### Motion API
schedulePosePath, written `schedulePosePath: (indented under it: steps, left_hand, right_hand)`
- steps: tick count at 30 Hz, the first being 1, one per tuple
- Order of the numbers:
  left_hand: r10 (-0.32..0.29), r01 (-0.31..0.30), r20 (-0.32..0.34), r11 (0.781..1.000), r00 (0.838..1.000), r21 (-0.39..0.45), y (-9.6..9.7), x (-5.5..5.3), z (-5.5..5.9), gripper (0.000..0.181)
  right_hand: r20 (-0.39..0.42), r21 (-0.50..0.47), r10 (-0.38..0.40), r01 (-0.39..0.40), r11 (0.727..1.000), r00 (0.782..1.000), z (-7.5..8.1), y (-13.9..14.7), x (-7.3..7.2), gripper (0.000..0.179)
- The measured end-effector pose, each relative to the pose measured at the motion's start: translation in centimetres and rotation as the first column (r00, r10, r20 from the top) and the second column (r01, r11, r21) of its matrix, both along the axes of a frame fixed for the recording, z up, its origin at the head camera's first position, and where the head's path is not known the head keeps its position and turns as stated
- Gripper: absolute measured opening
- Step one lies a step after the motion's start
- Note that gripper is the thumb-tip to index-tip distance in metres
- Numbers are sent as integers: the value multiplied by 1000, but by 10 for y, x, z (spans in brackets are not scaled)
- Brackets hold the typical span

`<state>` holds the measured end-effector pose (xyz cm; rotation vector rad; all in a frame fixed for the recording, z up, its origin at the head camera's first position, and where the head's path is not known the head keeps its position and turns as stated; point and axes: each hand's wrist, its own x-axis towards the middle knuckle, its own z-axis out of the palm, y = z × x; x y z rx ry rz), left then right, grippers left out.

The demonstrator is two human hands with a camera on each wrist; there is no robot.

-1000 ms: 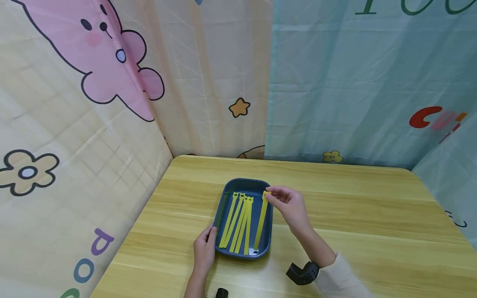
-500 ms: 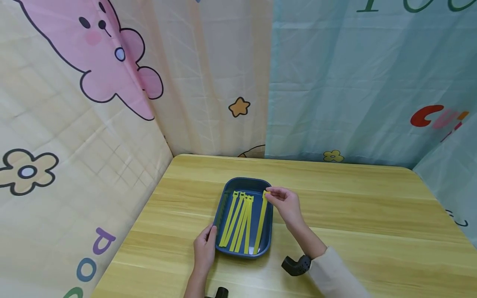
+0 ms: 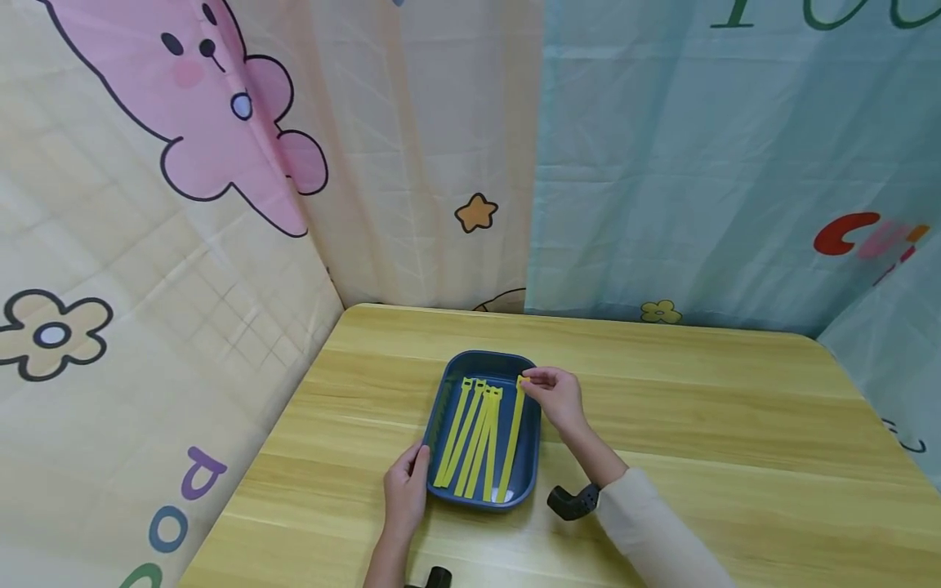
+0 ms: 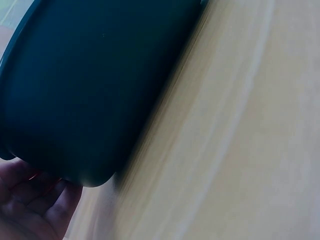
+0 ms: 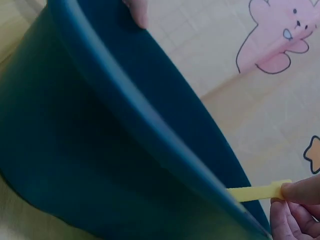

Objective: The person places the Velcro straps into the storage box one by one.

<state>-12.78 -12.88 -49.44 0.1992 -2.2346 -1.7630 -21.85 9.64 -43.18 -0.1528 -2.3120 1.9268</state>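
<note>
A dark blue tray (image 3: pixel 481 505) stands on the wooden table, holding several yellow cable ties (image 3: pixel 474 441) with slotted heads, laid side by side at slight angles. At its left wall, my left hand (image 3: pixel 404 490) grips the rim; the thumb (image 5: pixel 139 12) shows over the edge in the right wrist view. My right hand (image 3: pixel 560 402), at the tray's far right corner, pinches the head of one yellow cable tie (image 3: pixel 510 449) between thumb and fingers. That tie slants along the right side of the tray, apart from the others. In the left wrist view, the tray's outer wall (image 4: pixel 85 100) hides its contents.
The wooden table (image 3: pixel 706 425) extends right and left of the tray. Printed curtains (image 3: pixel 426 122) hang close behind and at the sides of the table. Black curved wrist devices (image 3: pixel 573 502) are by both forearms.
The right forearm and its wrist device have shifted left and up slightly, the fingers still on the tie's head. The tie's near end has slid a little toward the tray's near wall.
</note>
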Motion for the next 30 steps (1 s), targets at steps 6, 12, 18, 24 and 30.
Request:
schedulePosePath:
  steps: [6,12,18,24,30]
  left_hand:
    - [-3,3,6,1000,1000,0,2,0,1,33]
    - [-17,17,4,1000,1000,6,2,1,1,35]
    - [-29,28,14,999,999,31,3,2,2,35]
    - [-23,22,22,999,1000,28,3,1,0,35]
    - [-20,19,30,1000,999,11,3,1,0,37]
  right_hand:
    - [-12,26,6,-6,1000,1000,-6,2,-4,15]
    - [-53,92,11,-6,996,999,-9,3,-6,15]
    - [-97,224,18,4,975,995,-11,1,-6,17]
    - [-100,227,31,-7,974,995,-7,1,-2,23]
    - [-82,199,17,0,980,997,-7,2,2,24]
